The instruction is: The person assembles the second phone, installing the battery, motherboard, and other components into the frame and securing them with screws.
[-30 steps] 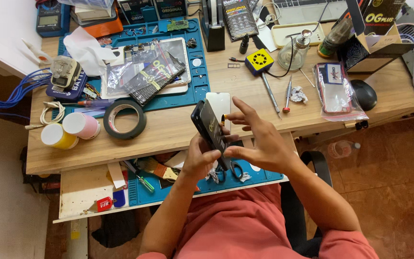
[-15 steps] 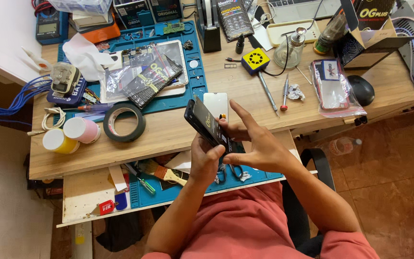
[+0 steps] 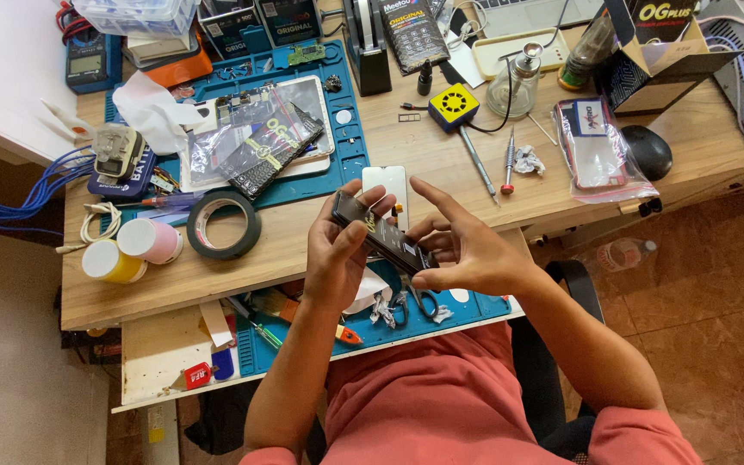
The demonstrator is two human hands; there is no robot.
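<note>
Here, cluttered wooden desk (image 3: 406, 155), blue mat (image 3: 350, 146), tiled floor (image 3: 699, 284)

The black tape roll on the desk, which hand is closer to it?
Left. The left hand holds the black phone part just right of the tape roll; the right hand is farther right, beyond it.

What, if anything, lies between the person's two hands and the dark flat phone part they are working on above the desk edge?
Nothing visible does. The left hand already grips the dark phone part at its upper end, and the right hand pinches its lower end with fingertips. Both touch it directly, above the wooden desk.
</note>
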